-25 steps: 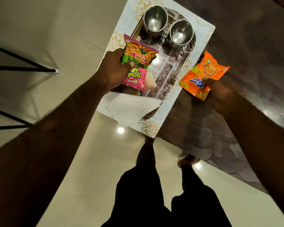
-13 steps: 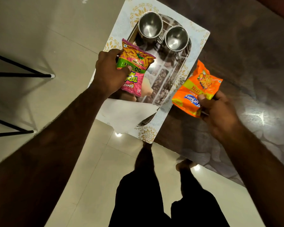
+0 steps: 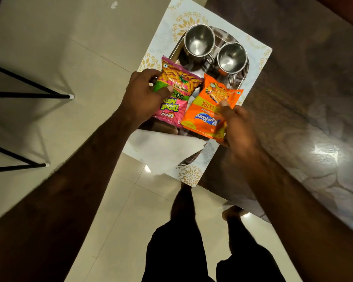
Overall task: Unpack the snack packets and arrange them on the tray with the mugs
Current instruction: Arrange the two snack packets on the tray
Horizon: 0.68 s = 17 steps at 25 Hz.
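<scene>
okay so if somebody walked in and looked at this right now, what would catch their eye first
Most likely the two bright snack packets in the middle: a pink packet gripped by the left hand and an orange packet gripped by the right hand, side by side over the steel tray. Just beyond them, two shiny empty steel mugs stand at the tray's far end. A white napkin lies over its near end.

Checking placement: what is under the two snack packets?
The steel tray lies under the pink packet and orange packet. Whether they rest on it cannot be seen; each hand still grips one.
</scene>
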Tool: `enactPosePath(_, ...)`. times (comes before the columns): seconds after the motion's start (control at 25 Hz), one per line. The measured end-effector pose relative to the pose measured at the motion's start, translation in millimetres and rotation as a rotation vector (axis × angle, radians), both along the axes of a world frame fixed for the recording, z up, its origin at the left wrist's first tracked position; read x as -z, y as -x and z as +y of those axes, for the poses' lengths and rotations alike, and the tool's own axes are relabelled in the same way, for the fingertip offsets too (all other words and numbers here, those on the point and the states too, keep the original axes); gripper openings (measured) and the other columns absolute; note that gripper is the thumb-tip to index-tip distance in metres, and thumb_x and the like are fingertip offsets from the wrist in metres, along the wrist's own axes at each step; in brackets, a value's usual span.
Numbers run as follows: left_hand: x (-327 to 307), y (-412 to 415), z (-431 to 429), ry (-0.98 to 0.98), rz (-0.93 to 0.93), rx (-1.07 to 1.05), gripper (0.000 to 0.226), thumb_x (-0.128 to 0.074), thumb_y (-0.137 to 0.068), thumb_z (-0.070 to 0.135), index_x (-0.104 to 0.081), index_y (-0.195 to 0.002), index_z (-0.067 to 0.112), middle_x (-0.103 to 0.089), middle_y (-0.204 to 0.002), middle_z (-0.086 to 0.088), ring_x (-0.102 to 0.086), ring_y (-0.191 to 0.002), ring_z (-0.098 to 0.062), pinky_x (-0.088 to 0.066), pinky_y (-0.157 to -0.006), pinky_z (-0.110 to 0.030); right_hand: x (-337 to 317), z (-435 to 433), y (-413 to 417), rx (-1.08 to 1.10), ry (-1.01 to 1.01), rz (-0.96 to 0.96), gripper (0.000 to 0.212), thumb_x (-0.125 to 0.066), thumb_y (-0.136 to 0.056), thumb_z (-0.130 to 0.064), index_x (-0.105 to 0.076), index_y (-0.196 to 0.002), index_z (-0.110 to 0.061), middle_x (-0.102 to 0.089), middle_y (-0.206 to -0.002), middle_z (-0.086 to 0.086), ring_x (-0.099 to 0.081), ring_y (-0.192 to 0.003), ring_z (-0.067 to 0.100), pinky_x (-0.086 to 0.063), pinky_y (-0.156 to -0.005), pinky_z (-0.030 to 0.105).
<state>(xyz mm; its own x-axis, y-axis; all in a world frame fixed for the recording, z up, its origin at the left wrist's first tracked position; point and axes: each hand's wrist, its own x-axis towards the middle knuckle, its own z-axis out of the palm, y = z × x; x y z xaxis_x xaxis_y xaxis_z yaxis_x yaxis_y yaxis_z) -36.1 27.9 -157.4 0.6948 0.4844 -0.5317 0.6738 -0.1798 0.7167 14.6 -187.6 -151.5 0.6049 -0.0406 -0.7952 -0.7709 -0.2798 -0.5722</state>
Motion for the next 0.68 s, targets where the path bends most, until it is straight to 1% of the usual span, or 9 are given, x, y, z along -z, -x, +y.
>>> enactPosePath(0.04,1.2,-1.6,3.7,0.067,-0.022,-0.063,0.033,-0.065,-0.094,0.029,-0.063,-0.125,0.015,-0.057,-0.127,-0.012,-0.064,-0.111,-0.022,-0.055,-0.089,-0.031,2.8,-8.1,-0.7,0.032,0.023,0.043,0.032,-0.058,-0.096,-0.050,-0.067,-0.115,-0.026,-0.076,-0.115,0.001,-0.076,-0.099,0.023,-0.060,-0.085,0.046)
enactPosePath(0.12,5.7,-3.6,16.2,0.086,-0.047,-0.148,0.023,-0.055,-0.100,0.026,-0.064,-0.116,0.012,-0.065,-0.113,-0.006,-0.065,-0.099,-0.015,-0.052,-0.079,-0.023,9.1,-22.9,-2.7,0.070,0.038,0.135,0.034,-0.050,-0.099,-0.045,-0.062,-0.125,-0.026,-0.071,-0.125,0.006,-0.072,-0.106,0.024,-0.057,-0.081,0.040)
enactPosePath(0.16,10.2,-4.0,23.5,0.028,-0.038,-0.155,0.023,-0.054,-0.099,0.023,-0.065,-0.116,0.010,-0.066,-0.111,-0.006,-0.064,-0.099,-0.017,-0.050,-0.080,-0.025,12.2,-27.4,-4.1,0.071,0.028,0.165,0.033,-0.050,-0.099,-0.038,-0.059,-0.128,-0.024,-0.070,-0.126,0.008,-0.071,-0.108,0.026,-0.057,-0.078,0.039)
enactPosePath(0.24,21.6,-5.0,41.0,-0.139,0.033,-0.129,0.029,-0.058,-0.094,0.018,-0.064,-0.121,0.009,-0.063,-0.121,-0.013,-0.062,-0.110,-0.024,-0.049,-0.093,-0.031,17.4,-27.1,-9.1,0.032,-0.004,0.198,0.034,-0.053,-0.098,-0.033,-0.058,-0.130,-0.023,-0.071,-0.122,0.008,-0.072,-0.106,0.026,-0.059,-0.077,0.039)
enactPosePath(0.32,34.0,-7.1,57.9,-0.262,0.144,-0.076,0.040,-0.059,-0.089,0.017,-0.060,-0.129,0.012,-0.056,-0.131,-0.015,-0.058,-0.117,-0.028,-0.047,-0.102,-0.036,22.8,-19.2,-15.1,-0.014,-0.030,0.215,0.035,-0.057,-0.096,-0.032,-0.060,-0.129,-0.023,-0.074,-0.118,0.006,-0.074,-0.105,0.026,-0.060,-0.086,0.045)
enactPosePath(0.44,49.5,-14.2,70.6,-0.219,0.308,0.042,0.056,-0.058,-0.092,0.024,-0.047,-0.145,0.013,-0.049,-0.146,-0.015,-0.051,-0.130,-0.032,-0.043,-0.106,-0.038,31.1,-10.0,-21.0,-0.058,-0.023,0.215,0.028,-0.060,-0.096,-0.025,-0.062,-0.124,-0.023,-0.078,-0.109,0.002,-0.076,-0.101,0.023,-0.059,-0.090,0.048)
enactPosePath(0.52,56.0,-18.1,69.1,-0.110,0.371,0.057,0.061,-0.061,-0.093,0.025,-0.040,-0.148,0.010,-0.049,-0.149,-0.014,-0.051,-0.131,-0.032,-0.044,-0.099,-0.035,37.1,-9.4,-23.2,-0.061,-0.003,0.215,0.024,-0.060,-0.097,-0.024,-0.064,-0.120,-0.023,-0.079,-0.106,0.002,-0.076,-0.100,0.023,-0.060,-0.088,0.048)
enactPosePath(0.56,57.8,-19.1,66.2,-0.090,0.373,0.055,0.059,-0.062,-0.092,0.024,-0.043,-0.145,0.008,-0.053,-0.144,-0.014,-0.055,-0.126,-0.032,-0.046,-0.092,-0.034,39.6,-9.5,-23.5,-0.060,0.003,0.215,0.021,-0.060,-0.097,-0.023,-0.065,-0.118,-0.022,-0.079,-0.104,0.002,-0.076,-0.099,0.023,-0.060,-0.087,0.047)
enactPosePath(0.68,64.3,-23.3,54.0,-0.172,0.325,0.084,0.039,-0.064,-0.089,0.021,-0.055,-0.121,0.003,-0.065,-0.122,-0.016,-0.063,-0.109,-0.035,-0.042,-0.073,-0.032,47.0,-8.3,-26.9,-0.048,0.002,0.227,0.013,-0.060,-0.098,-0.019,-0.066,-0.109,-0.018,-0.079,-0.094,0.002,-0.076,-0.094,0.024,-0.061,-0.079,0.042)
